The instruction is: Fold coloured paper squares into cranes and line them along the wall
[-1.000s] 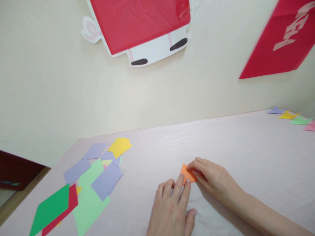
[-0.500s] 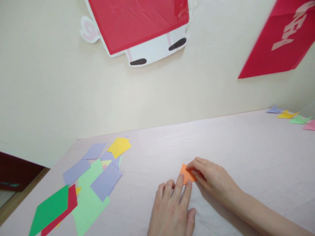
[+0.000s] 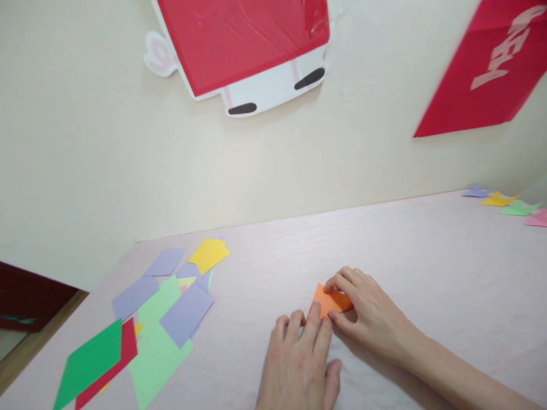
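Note:
A small piece of folded orange paper (image 3: 329, 303) lies on the cloth-covered table in front of me. My left hand (image 3: 298, 359) rests palm down with its fingers stretched out, a fingertip or two touching the paper's near left edge. From the right, my right hand (image 3: 363, 302) curves over the paper, the fingertips on its far edge and the thumb at its near edge. The right end of the paper is partly hidden under that hand.
On the left lie several coloured sheets, among them a green sheet (image 3: 89, 361), a purple sheet (image 3: 188, 313) and a yellow piece (image 3: 209, 254). Small folded paper shapes (image 3: 499, 198) stand at the far right. A wall with a red sign (image 3: 482, 68) rises behind the table.
My right hand's thumb and fingers have spread apart around the orange paper, showing more of it. My left hand has hardly moved.

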{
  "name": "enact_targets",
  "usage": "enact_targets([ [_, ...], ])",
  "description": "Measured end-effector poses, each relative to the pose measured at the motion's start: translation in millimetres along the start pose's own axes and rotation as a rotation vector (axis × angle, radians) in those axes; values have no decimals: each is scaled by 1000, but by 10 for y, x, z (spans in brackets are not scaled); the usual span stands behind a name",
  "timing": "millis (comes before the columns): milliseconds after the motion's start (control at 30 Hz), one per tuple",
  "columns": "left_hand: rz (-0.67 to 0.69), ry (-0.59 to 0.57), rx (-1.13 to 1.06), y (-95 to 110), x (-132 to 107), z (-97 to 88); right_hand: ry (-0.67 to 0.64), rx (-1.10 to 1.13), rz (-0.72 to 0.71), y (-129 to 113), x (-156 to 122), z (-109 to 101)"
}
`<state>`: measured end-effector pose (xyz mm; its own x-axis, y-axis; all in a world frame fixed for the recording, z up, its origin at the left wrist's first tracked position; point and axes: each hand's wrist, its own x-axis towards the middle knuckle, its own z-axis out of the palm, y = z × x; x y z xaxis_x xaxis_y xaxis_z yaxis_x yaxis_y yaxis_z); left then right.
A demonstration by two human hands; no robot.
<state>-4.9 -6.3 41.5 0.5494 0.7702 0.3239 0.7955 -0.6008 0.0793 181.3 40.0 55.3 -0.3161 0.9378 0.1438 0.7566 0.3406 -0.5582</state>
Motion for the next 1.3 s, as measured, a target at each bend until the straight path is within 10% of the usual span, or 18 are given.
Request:
enact_targets([
  [700,25,-150,-15,-22,31,-48,-167,147,56,306,59,-213],
  [1300,-8,24,100,-92,-82,-97,-81,66,34,213,22,-165],
])
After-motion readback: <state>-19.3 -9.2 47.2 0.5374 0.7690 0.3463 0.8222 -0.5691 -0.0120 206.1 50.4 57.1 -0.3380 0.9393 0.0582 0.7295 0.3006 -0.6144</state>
